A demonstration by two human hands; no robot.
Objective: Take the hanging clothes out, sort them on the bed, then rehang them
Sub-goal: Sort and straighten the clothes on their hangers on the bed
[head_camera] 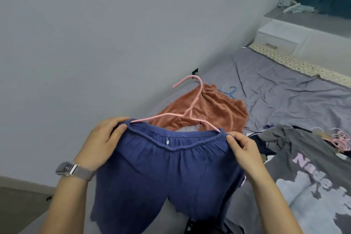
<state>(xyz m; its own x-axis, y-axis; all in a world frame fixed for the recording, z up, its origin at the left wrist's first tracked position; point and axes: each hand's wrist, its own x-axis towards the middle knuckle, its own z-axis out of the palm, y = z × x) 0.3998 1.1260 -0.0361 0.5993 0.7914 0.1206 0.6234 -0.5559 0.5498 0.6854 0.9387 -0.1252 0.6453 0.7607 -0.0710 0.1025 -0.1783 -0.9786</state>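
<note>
Blue shorts point(163, 176) with an elastic waistband hang in front of me above the bed. A pink hanger point(191, 108) sits inside the waistband, its hook pointing up and away. My left hand point(102, 140) grips the left end of the waistband. My right hand point(243, 148) pinches the right end, where the hanger's arm goes in. Rust-orange shorts point(212, 110) lie flat on the grey bed sheet point(284, 97) just behind. A blue hanger point(230, 92) lies beyond them.
A grey printed T-shirt point(307, 173) lies spread at the right, with dark clothes point(260, 142) beside it and a bunch of pink hangers point(340, 140) on top. The wall point(95, 43) runs along the bed's left side. A white ledge point(284, 32) stands at the far end.
</note>
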